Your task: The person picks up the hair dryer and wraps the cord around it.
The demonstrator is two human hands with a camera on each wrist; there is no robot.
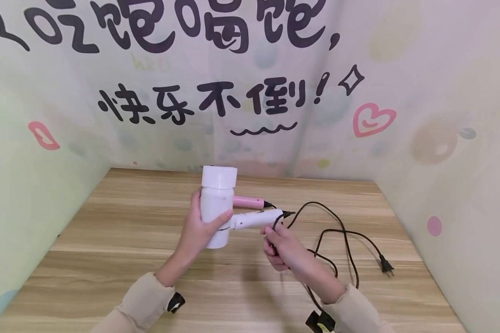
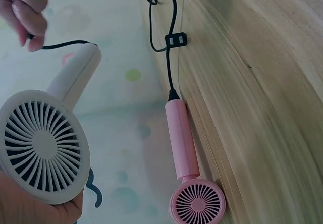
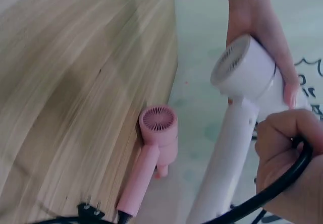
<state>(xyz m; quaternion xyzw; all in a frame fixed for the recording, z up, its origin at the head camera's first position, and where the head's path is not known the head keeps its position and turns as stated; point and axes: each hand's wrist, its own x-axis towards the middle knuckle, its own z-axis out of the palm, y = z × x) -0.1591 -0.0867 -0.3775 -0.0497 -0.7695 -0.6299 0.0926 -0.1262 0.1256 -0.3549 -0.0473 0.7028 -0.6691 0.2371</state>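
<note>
Reaching in from the near left of the worktop, slanting toward the back edge: forearm in a beige padded sleeve. Gripping, with the left hand, the barrel of a white cylindrical plastic hair dryer, thumb laid across the near side, fingers wrapped behind and partly hidden. Held up off the worktop, about midway between left and right edges, handle pointing toward the right edge.

Can make out, behind that barrel in the head view, only the handle of a pink plastic hair dryer, lying near the back edge; can see more in both wrist views.

Reaching in from the near right corner, well apart from the left: right hand, fingers curled, gripping a thick black cord just beside the white handle's end. Cannot see all the fingertips.

Looping toward the right edge: black cables, and a black two-pin plug. Cannot match plug to dryer. Cut off below: the near edge.
</note>
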